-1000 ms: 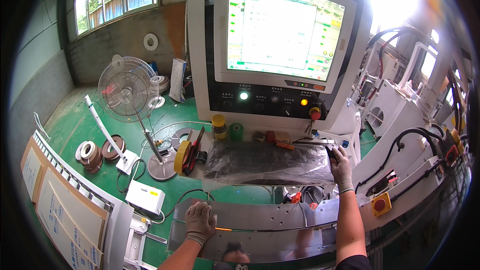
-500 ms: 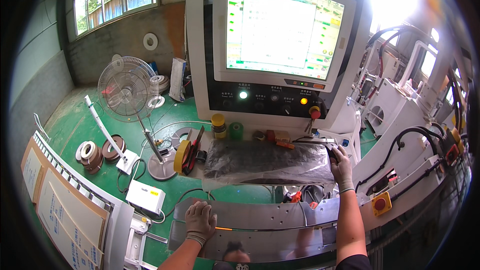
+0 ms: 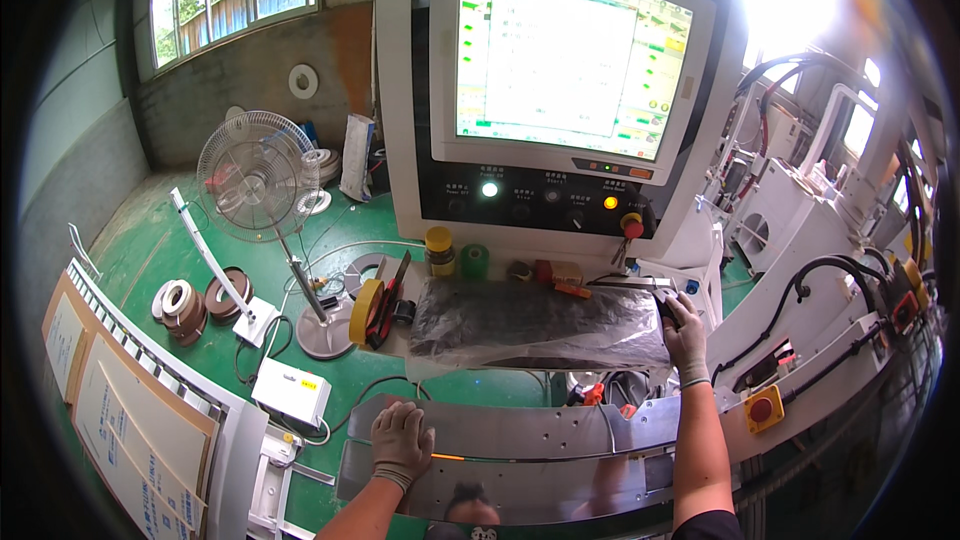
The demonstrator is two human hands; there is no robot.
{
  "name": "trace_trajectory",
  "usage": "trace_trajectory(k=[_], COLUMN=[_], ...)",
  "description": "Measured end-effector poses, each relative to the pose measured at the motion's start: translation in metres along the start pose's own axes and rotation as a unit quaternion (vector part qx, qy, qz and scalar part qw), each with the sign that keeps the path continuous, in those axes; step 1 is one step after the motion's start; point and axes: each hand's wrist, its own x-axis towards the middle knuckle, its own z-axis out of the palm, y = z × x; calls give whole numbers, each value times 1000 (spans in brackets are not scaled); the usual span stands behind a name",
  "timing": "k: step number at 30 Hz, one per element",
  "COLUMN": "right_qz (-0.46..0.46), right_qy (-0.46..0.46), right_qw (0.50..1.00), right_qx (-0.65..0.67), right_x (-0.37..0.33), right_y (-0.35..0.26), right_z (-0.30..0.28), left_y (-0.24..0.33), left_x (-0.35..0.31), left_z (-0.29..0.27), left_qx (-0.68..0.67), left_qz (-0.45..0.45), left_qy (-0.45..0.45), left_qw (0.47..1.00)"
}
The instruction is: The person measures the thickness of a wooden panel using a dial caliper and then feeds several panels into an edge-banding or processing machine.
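Observation:
My left hand, in a grey work glove, lies over the edge of a shiny metal plate with its fingers stretched forward. Nothing shows in it. At the right end of the shelf, my gloved right hand covers a black computer mouse, mostly hidden under the fingers. Just left of that hand, a dark keyboard lies under wrinkled clear plastic film. Above the shelf stands a control cabinet with a lit screen, its middle filled by a large pale window.
Tape rolls, a yellow-lidded jar and an orange-handled cutter sit around the keyboard. A red emergency button is on the panel, another at the right. A standing fan and boards are to the left.

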Motion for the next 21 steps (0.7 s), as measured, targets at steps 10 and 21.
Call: trace_trajectory(k=[10,21], right_qz=[9,-18], right_qy=[-8,-15], right_qw=[1000,1000], right_qx=[0,7], right_x=[1,1], right_y=[3,3], right_z=[1,-1], left_y=[-2,-1], left_x=[0,0], left_z=[2,0], left_qx=[0,-2], left_qz=[6,6], left_qy=[4,3], left_qw=[1000,1000])
